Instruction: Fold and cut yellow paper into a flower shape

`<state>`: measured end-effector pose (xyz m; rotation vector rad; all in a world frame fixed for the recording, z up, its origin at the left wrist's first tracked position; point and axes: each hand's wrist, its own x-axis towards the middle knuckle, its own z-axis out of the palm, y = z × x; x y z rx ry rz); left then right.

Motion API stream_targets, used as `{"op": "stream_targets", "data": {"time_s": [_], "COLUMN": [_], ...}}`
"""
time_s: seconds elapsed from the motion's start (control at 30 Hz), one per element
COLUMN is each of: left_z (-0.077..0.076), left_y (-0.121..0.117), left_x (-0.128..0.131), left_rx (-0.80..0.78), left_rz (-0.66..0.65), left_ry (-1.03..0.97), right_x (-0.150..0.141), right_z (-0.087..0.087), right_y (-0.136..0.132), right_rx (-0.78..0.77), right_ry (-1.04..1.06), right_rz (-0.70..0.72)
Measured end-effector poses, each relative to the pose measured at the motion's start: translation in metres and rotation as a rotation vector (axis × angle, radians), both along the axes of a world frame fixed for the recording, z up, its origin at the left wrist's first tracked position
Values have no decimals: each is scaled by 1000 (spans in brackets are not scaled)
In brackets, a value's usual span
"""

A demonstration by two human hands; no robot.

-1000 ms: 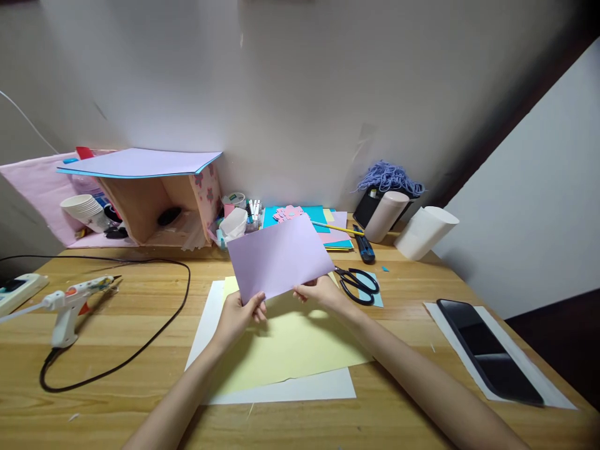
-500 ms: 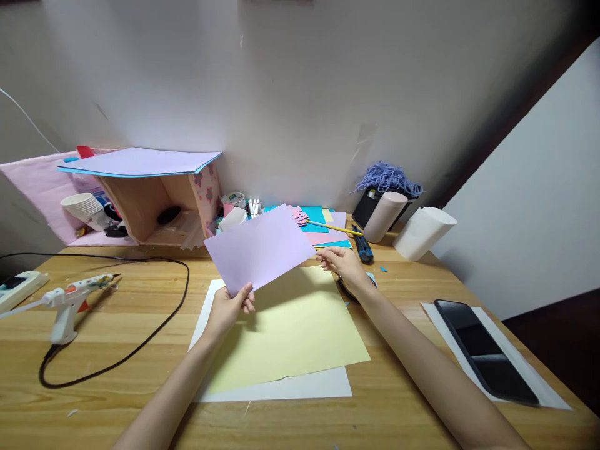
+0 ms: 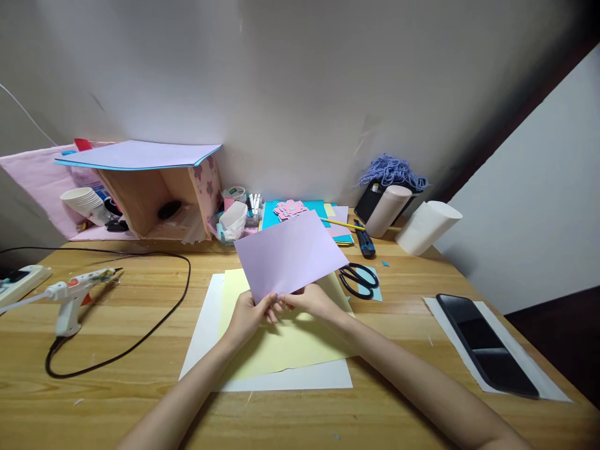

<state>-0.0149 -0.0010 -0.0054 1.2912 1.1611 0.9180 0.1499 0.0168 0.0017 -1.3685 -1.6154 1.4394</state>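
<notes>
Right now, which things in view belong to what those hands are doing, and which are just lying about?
In use:
Lilac paper sheet, gripped by the left hand, right hand at its lower edge
Probably yellow paper sheet, beneath them

Apparently lying about:
Black-handled scissors
Glue gun
Smartphone
Utility knife
Stacked paper cups
</notes>
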Motion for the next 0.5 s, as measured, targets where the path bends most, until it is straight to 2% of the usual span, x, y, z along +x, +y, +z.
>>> {"op": "stream_targets", "data": {"time_s": [0.13, 0.23, 0.4, 0.5], "left_z": [1, 2, 7, 10], "left_y": [3, 9, 19, 23], "left_x": [-5, -12, -29, -36], "left_rx": [-19, -23, -37, -26], "left_rz": [4, 6, 9, 31], "left_ry": [77, 103, 116, 122], "right_x": [9, 19, 42, 59], "right_z": [-2, -3, 4, 13], "right_y": [7, 18, 40, 51], "right_rx": [-47, -46, 17, 42], "right_ry": [-111, -90, 53, 42], "right_rz": [45, 64, -63, -100]}}
